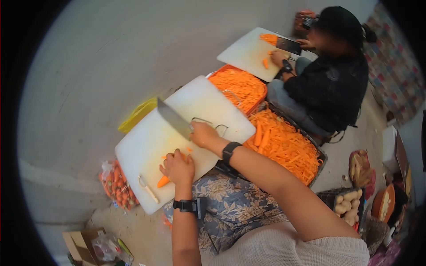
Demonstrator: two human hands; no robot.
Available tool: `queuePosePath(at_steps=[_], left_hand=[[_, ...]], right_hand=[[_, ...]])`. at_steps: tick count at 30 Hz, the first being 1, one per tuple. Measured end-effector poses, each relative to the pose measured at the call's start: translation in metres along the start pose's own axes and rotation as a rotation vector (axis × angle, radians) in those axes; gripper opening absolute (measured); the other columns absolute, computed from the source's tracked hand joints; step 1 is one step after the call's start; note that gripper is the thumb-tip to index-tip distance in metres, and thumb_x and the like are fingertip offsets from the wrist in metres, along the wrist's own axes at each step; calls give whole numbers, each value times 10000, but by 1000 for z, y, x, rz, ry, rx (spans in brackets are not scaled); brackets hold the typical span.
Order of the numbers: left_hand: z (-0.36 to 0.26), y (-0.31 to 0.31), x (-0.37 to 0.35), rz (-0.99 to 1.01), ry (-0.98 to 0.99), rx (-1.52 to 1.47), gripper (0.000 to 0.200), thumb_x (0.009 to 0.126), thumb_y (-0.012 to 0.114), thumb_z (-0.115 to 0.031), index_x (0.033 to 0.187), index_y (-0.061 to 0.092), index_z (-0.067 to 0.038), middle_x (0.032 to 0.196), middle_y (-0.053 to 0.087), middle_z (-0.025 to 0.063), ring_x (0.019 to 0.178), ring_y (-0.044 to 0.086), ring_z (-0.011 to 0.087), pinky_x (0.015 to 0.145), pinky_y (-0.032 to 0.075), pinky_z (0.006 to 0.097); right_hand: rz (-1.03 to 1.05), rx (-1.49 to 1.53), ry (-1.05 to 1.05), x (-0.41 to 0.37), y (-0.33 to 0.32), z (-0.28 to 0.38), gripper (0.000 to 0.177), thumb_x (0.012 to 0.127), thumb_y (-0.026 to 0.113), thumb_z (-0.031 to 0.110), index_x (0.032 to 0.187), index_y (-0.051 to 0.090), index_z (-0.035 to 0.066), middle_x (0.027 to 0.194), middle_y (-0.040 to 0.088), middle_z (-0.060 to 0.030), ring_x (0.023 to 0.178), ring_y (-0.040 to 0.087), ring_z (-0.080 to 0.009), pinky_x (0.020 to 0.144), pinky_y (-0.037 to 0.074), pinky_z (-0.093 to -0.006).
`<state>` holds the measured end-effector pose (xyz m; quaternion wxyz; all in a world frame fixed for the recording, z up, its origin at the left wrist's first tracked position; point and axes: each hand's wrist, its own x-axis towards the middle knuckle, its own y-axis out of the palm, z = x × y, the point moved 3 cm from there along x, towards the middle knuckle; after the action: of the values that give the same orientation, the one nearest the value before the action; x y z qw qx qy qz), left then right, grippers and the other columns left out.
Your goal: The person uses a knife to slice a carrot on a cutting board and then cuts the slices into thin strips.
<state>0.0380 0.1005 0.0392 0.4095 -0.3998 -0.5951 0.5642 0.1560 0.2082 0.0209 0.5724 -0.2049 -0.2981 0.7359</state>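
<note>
My right hand point(204, 134) is wrapped around the handle of a broad-bladed kitchen knife point(172, 118), its blade pointing up and left over a white cutting board point(137, 137). Lower on the board, my left hand point(179, 167) presses its bent fingers onto a peeled carrot point(163, 181), whose end sticks out at the lower left. Small orange pieces lie by the fingertips. A peeler with a pale handle point(149, 190) rests near the board's lower left corner. Behind my right hand lies a thin dark frame resembling eyeglasses point(220, 127).
A red tray of shredded carrot point(237, 86) and a dark crate of carrots and peelings point(284, 148) stand to the right. Beyond, a co-worker point(328, 75) cuts carrots on another board point(242, 53). A bag of carrots point(119, 186) sits left; potatoes point(349, 206) fill a crate lower right.
</note>
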Motion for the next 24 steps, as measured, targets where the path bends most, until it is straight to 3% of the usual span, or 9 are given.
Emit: queuePosePath(at_steps=[4, 6, 9, 10, 14, 16, 17, 19, 24], left_hand=[[5, 21, 9, -57, 97, -35, 366, 813, 703, -312, 1134, 671, -137, 1122, 611, 111, 1034, 585, 283, 1024, 340, 538], [4, 14, 3, -290, 273, -274, 297, 806, 722, -186, 1092, 679, -116, 1091, 611, 105, 1018, 586, 289, 1017, 349, 527], [-6, -16, -23, -735, 523, -368, 246, 813, 730, -99, 1047, 661, -65, 1045, 601, 111, 1003, 585, 304, 971, 418, 475], [-9, -22, -31, -726, 496, -351, 246, 813, 730, -99, 1047, 661, -65, 1045, 601, 111, 1003, 585, 304, 971, 418, 475], [-16, -34, -67, -647, 378, -781, 290, 830, 756, -50, 1082, 619, -6, 1125, 545, 143, 1002, 593, 229, 764, 529, 308], [-19, -16, -83, -242, 25, -1395, 261, 858, 749, -79, 1066, 614, 4, 1061, 579, 116, 958, 605, 160, 720, 531, 260], [-22, -11, -90, -249, -1, -1393, 261, 858, 749, -79, 1066, 614, 4, 1061, 579, 116, 958, 605, 160, 720, 531, 260], [-34, 16, -103, 273, -181, -1758, 275, 882, 738, -106, 1084, 595, 13, 986, 616, 77, 920, 609, 111, 666, 519, 211], [-69, 81, -103, 304, -206, -1370, 260, 913, 674, -113, 1128, 570, -11, 957, 626, 35, 835, 602, 104, 689, 498, 234]], right_hand=[[88, 51, 59, 0, -11, 12, 314, 829, 611, 161, 1102, 617, 5, 1057, 665, -247, 1023, 628, -408, 882, 500, -482], [149, 37, 72, 0, -9, 5, 311, 829, 610, 159, 1100, 620, 8, 1054, 665, -250, 1019, 630, -408, 882, 499, -481], [97, -25, -57, 12, -6, 4, 302, 834, 581, 120, 1107, 616, -3, 988, 681, -239, 896, 682, -365, 773, 544, -456], [171, -3, -25, 11, -15, 7, 301, 832, 567, 104, 1108, 613, -9, 941, 686, -227, 797, 690, -338, 697, 552, -434], [313, -34, -31, 20, -32, 5, 305, 827, 549, 91, 1105, 602, -22, 809, 683, -195, 550, 660, -276, 521, 545, -377], [348, -56, -35, 13, -45, 5, 301, 833, 564, 106, 1104, 601, -20, 803, 682, -192, 553, 661, -272, 522, 546, -375], [381, -11, 20, 8, -53, 5, 305, 844, 581, 123, 1114, 593, -19, 784, 675, -179, 540, 652, -254, 503, 540, -363], [438, 24, 70, -1, -61, 2, 312, 856, 599, 141, 1124, 584, -19, 765, 669, -167, 526, 642, -236, 484, 533, -351], [441, 29, 147, -21, -72, 2, 326, 887, 617, 158, 1156, 554, -16, 693, 631, -121, 491, 602, -183, 435, 507, -310]])
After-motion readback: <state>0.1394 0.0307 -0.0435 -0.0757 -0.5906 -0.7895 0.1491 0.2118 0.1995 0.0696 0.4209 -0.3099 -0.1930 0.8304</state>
